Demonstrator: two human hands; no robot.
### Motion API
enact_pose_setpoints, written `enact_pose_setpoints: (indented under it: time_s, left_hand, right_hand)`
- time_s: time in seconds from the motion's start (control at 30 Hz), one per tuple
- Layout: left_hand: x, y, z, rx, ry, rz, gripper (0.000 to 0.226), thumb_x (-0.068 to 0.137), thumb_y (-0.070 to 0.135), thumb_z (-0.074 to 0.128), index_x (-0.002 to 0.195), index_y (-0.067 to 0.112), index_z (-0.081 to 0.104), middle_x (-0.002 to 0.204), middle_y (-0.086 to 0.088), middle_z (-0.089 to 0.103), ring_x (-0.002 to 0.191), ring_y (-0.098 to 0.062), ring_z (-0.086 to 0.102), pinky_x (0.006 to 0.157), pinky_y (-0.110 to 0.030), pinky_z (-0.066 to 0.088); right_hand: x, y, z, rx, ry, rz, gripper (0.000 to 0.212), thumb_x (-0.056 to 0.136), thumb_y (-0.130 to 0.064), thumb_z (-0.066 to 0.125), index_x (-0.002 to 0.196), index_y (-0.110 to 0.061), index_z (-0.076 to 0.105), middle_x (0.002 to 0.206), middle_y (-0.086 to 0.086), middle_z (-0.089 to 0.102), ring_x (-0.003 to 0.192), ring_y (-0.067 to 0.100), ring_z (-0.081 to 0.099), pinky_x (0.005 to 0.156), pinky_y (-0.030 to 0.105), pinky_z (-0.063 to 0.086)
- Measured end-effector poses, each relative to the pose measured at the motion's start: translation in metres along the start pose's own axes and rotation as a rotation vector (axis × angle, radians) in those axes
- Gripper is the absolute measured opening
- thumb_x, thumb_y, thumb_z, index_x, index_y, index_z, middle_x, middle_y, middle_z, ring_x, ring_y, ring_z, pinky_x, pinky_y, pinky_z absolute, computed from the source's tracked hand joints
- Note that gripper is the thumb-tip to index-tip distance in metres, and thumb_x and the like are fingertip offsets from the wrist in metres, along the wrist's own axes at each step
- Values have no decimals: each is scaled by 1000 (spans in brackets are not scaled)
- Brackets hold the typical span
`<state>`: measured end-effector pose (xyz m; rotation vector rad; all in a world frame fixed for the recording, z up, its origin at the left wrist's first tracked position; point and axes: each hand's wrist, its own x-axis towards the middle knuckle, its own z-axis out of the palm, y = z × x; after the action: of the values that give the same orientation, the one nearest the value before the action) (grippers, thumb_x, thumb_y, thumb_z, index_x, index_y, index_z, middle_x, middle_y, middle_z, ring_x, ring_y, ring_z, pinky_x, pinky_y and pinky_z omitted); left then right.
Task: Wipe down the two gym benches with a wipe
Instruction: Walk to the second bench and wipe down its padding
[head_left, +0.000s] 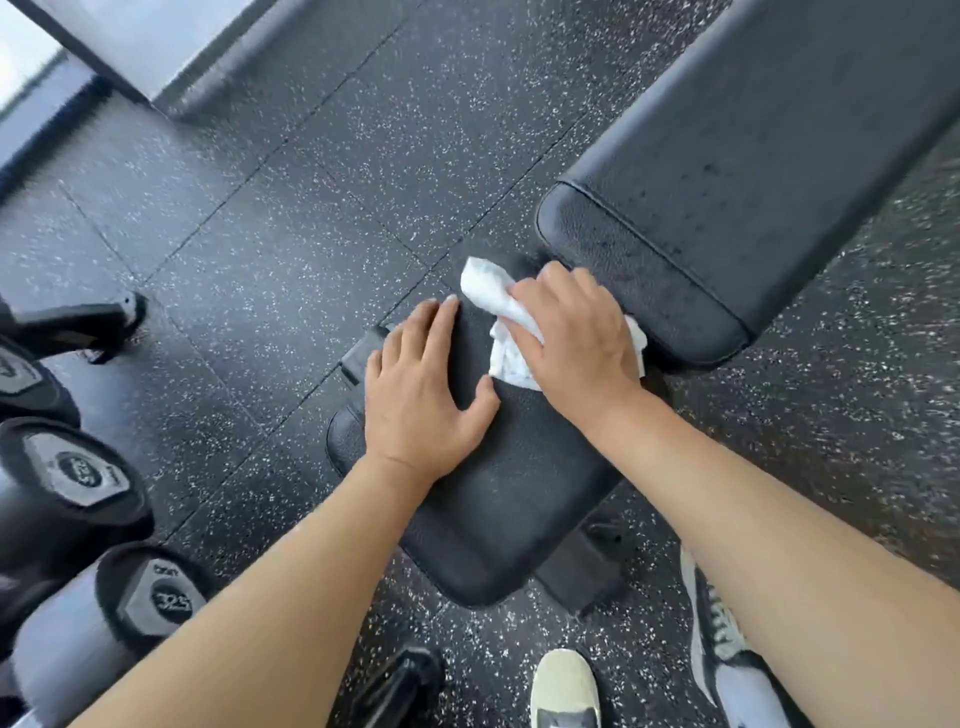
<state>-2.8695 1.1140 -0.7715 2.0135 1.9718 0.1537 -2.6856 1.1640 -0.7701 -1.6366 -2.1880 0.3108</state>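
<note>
A black padded gym bench runs from the lower middle to the upper right. Its short seat pad (509, 499) lies nearest me and its long back pad (737, 171) stretches away, with wet droplets on it. A crumpled white wipe (498, 296) lies at the far end of the seat pad, by the gap between the pads. My right hand (576, 332) presses down on the wipe, its fingers curled over it. My left hand (421, 395) rests flat on the seat pad's left side with fingers spread, holding nothing. Only one bench is in view.
Black dumbbells (85, 473) on a rack crowd the left edge. Speckled black rubber floor (291, 218) surrounds the bench. My shoes (566, 686) stand by the seat's near end, next to the bench's black frame foot (582, 577). A wall base and window strip cross the top left.
</note>
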Motion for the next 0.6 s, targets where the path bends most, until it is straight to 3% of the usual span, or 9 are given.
enact_pose_setpoints:
  time_s: [0.1,0.17,0.3,0.37,0.5,0.6]
  left_hand:
    - [-24,-3,-7,101,-102,215,81,91,52,49,166,29,28,175,-3,16,161,-35,15,125,-63,19]
    - [-50,-2,-1,118,-104,297,78,92,47,50,166,31,27,177,1,12,163,-30,6,126,-65,15]
    - [-73,2,10,92,2,267,76,91,41,50,164,34,33,176,5,17,163,-23,12,128,-59,19]
    - [-71,2,15,113,28,270,75,90,41,49,163,34,35,175,4,20,163,-24,15,128,-58,19]
    - [-71,4,18,118,52,266,74,90,41,46,163,34,35,174,4,22,163,-23,14,130,-55,16]
    - [-72,1,21,124,63,270,73,91,38,46,163,33,35,174,4,23,163,-22,15,130,-53,16]
  right_hand:
    - [-62,-3,-17,-22,-21,72,27,94,-36,60,107,-14,69,95,8,59,84,34,55,69,48,47]
    - [-117,-9,-20,34,-8,110,23,90,-29,67,108,-14,68,93,6,57,81,31,53,66,45,46]
    - [-208,-28,-11,233,-11,224,33,92,-35,53,120,-18,55,100,0,51,87,25,52,75,36,43]
    - [-216,-26,0,339,14,342,34,94,-36,53,123,-18,55,105,1,52,94,26,55,80,38,44]
    - [-172,-16,11,580,342,608,26,99,-31,56,118,-15,51,109,2,52,96,22,51,82,36,43]
    - [-132,12,16,588,562,780,25,101,-36,56,111,-13,54,106,-1,52,95,18,50,80,29,39]
